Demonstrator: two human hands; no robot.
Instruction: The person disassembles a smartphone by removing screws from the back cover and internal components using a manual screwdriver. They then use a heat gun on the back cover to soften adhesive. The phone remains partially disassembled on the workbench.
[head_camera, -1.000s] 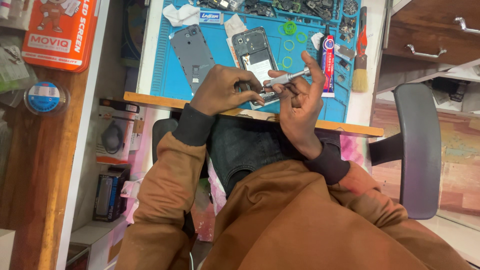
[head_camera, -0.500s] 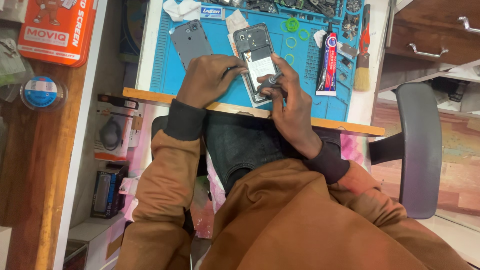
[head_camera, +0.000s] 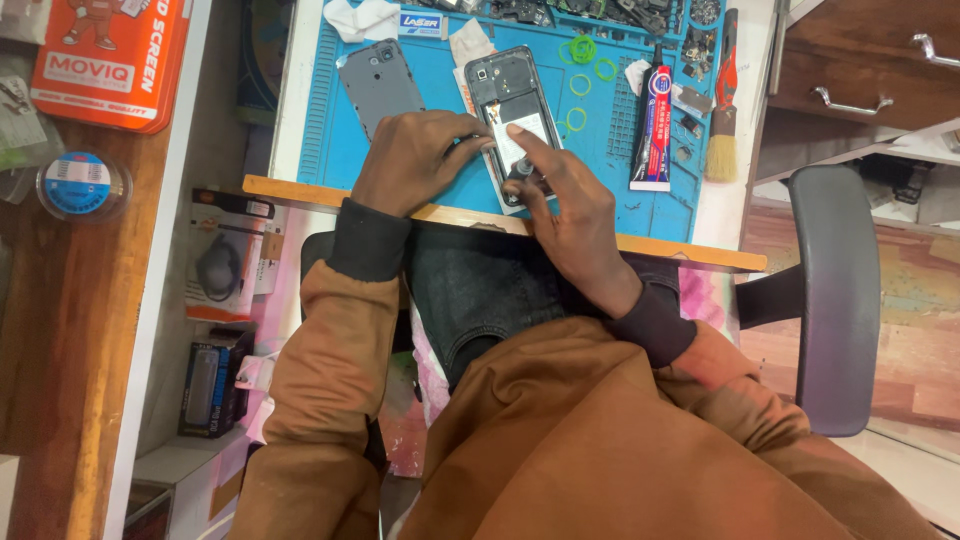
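I see the grey back cover (head_camera: 378, 82) lying on the blue mat (head_camera: 620, 185) on the table. My left hand (head_camera: 415, 160) steadies the opened phone's (head_camera: 510, 85) edge, fingers curled; my right hand (head_camera: 565, 205) presses an extended forefinger onto its white patch. A glue tube (head_camera: 655, 130) and brush (head_camera: 722, 110) lie further right.

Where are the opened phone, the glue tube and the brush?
opened phone (head_camera: 505, 85), head view, on its dark upper back.
glue tube (head_camera: 656, 130), head view, on the middle of its body.
brush (head_camera: 722, 158), head view, on its pale bristles.
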